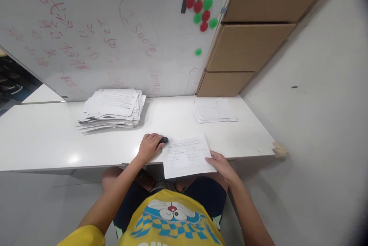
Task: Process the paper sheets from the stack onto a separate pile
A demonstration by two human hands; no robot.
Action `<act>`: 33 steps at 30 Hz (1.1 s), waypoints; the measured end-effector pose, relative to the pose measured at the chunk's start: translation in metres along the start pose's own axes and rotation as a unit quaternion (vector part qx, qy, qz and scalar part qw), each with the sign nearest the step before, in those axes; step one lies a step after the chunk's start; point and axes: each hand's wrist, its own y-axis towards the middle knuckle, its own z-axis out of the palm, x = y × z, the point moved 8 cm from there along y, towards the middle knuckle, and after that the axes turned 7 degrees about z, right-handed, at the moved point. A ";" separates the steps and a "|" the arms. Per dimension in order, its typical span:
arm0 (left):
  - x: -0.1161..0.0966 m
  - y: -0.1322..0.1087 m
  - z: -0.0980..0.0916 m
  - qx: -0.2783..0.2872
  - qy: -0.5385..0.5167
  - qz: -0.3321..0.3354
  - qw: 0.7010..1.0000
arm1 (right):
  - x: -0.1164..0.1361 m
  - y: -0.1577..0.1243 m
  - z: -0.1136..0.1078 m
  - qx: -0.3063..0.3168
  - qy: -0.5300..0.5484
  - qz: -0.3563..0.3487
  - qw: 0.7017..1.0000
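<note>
My left hand [150, 147] is closed around a small black object with a rounded end [164, 140], at the upper left corner of a printed sheet of paper [186, 157]. Most of that object is hidden under my fingers, so its kind does not show. My right hand [220, 164] pinches the sheet's right edge, thumb on top. The paper lies partly on the white table and juts over its front edge toward my lap. I cannot tell whether it is one sheet or more.
A thick, uneven stack of papers [112, 108] stands at the back left of the white table [37, 134]. A thinner paper pile [214, 109] lies at the back right. Behind rises a whiteboard [169, 73] with red writing and round magnets [206, 16]. Cardboard boxes [232, 46] and a wall [310, 115] flank the right.
</note>
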 end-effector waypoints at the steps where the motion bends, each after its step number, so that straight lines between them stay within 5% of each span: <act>1: 0.000 -0.001 -0.002 -0.013 0.008 0.002 1.000 | 0.000 0.000 0.002 -0.004 -0.001 -0.004 1.000; 7: 0.007 -0.003 -0.006 -0.068 0.018 -0.003 0.998 | -0.003 -0.001 -0.008 -0.020 -0.017 -0.031 0.999; 11: 0.009 -0.002 -0.007 -0.076 0.014 0.021 0.997 | 0.007 0.007 -0.061 -0.071 -0.067 -0.033 0.995; 16: 0.002 -0.002 -0.010 -0.079 0.017 0.038 0.996 | 0.078 0.051 -0.154 -0.298 -0.106 -0.110 0.942; 19: 0.007 -0.006 -0.021 -0.123 0.027 0.003 0.992 | 0.127 0.094 -0.174 -0.379 -0.206 -0.120 0.894; 22: 0.036 -0.011 -0.046 -0.194 0.048 -0.066 0.978 | 0.152 0.129 -0.171 -0.405 -0.265 -0.130 0.865; 25: 0.092 -0.016 -0.078 -0.249 0.101 -0.165 0.949 | 0.158 0.131 -0.160 -0.464 -0.354 -0.167 0.794; 29: 0.166 -0.009 -0.093 -0.170 0.154 -0.261 0.938 | 0.152 0.084 -0.163 -0.554 -0.338 -0.278 0.709; 33: 0.176 0.008 -0.084 -0.105 0.174 -0.246 0.948 | 0.134 0.024 -0.163 -0.571 -0.280 -0.320 0.702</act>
